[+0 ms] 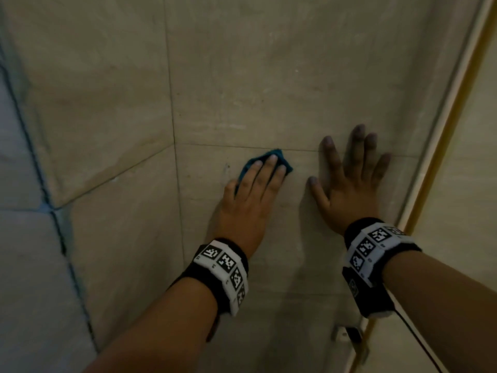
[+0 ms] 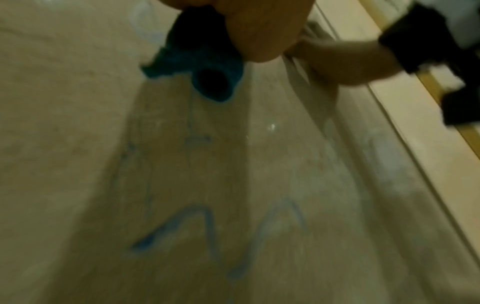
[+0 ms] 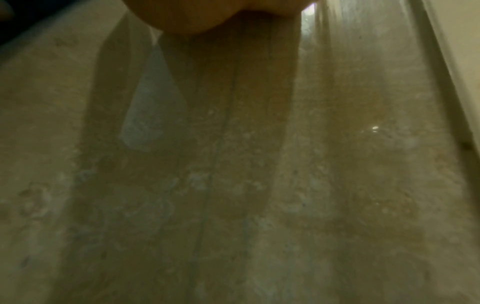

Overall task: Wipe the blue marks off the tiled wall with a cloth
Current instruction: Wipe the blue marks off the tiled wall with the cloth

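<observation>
A beige tiled wall is filling nearly the whole head view, its large stone-look tiles meeting at thin dark grout lines, with a pale frame edged in yellow trim running down the right side. Two bare forearms are reaching toward the wall, each wearing a black wristband with black-and-white coded squares.

The right hand is lying flat on the tile with fingers straight and spread, holding nothing; it is probably bracing the body while the other hand works. The right wrist view is showing only blurred tile and the heel of the palm.

The left hand is pressing a small teal cloth against the wall, just below a horizontal grout line. Its fingers are lying straight over the cloth, pinning it flat rather than clutching it (a flat palm likely spreads pressure across the fabric for rubbing). The cloth is bunched, its crumpled edges poking out beyond the fingertips and beside the thumb.

The blue marks are showing clearly only in the left wrist view: two blurred zigzag peaks drawn in blue line, with fainter, partly smeared strokes between them and the cloth. In the head view they are hidden or too faint to make out. Judging by this, wiping is under way, and the boldest marks are not yet removed.
</observation>
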{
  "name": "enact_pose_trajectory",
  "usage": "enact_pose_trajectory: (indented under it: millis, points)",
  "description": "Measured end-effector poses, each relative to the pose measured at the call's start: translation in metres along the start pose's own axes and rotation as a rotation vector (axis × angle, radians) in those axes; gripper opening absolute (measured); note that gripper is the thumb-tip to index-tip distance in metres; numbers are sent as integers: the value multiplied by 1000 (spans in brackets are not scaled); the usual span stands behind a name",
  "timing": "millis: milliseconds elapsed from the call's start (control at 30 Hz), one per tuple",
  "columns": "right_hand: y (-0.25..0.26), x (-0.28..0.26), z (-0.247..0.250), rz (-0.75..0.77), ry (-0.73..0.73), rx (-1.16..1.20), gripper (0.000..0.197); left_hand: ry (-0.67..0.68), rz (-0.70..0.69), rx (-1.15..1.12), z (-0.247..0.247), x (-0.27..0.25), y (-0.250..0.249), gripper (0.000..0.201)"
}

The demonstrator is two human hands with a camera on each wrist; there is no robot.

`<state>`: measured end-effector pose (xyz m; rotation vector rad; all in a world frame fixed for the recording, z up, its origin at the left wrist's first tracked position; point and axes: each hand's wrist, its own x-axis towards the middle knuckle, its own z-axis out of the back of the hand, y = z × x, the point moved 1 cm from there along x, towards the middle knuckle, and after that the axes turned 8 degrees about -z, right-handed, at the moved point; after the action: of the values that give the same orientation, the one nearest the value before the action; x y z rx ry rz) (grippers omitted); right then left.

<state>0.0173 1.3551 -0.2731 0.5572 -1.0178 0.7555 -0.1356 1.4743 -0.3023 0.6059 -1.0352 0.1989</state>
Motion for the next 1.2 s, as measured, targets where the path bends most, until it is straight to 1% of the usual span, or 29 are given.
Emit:
enact_pose_trajectory:
  millis: [33, 100, 167, 233, 267, 333, 400, 467, 533, 567, 600, 633, 800, 867, 933, 967, 1000, 1033, 1100, 1133, 1200]
  points:
    - [0, 0, 0, 2, -4, -3, 69, -24, 12, -20, 1, 4, -1, 59]
    - [0, 0, -2, 6, -13, -12, 70, -37, -18, -33, -2, 5, -5, 57]
    - [-1, -1, -3, 6, -28, -5, 70, 8, -103, -24, -8, -5, -10, 59]
    - [-1, -1, -3, 8, -31, -1, 70, 89, -182, -19, -14, -21, -13, 63]
    - [-1, -1, -3, 10, -30, -2, 70, 120, -200, -16, -15, -27, -13, 65]
    - [-1, -1, -3, 9, -24, -6, 70, 131, -201, 3, -12, -34, -8, 68]
    - [0, 0, -3, 1, -12, -8, 70, 103, -141, 26, -6, -32, -1, 67]
    - [1, -1, -3, -11, 4, -6, 70, 74, 19, 55, 1, -22, 10, 69]
    - [1, -1, -2, -12, 5, -1, 70, 82, 213, 55, 10, -9, 19, 81]
    - [1, 0, -2, -11, 2, -1, 70, 90, 275, 43, 14, -4, 21, 88]
    - [2, 0, -2, -11, 1, -2, 70, 95, 301, 26, 16, -1, 21, 92]
    - [2, 0, -2, -9, 2, -2, 70, 99, 295, 7, 16, 0, 20, 94]
    - [1, 0, -2, -14, 7, -15, 70, 165, 123, 12, 10, -26, 11, 92]
    - [0, 0, -2, -13, 12, -22, 71, 189, 91, 29, 10, -36, 10, 93]
    - [0, 0, -3, -10, 21, -26, 73, 227, 96, 66, 12, -39, 11, 100]
    - [0, 0, -2, -10, 23, -22, 73, 251, 126, 65, 14, -36, 13, 108]
    - [0, 0, -2, -9, 24, -14, 73, 274, 189, 59, 16, -32, 16, 114]
    - [0, 0, -1, -9, 23, -7, 73, 276, 270, 61, 17, -27, 20, 116]
    - [0, 0, -1, -11, 18, 2, 72, 239, 431, 57, 20, -16, 28, 105]
    - [1, 0, -1, -12, 18, 2, 72, 217, 483, 29, 22, -11, 31, 101]
    - [1, 0, -1, -13, 21, 1, 72, 197, 519, -24, 24, -5, 34, 99]
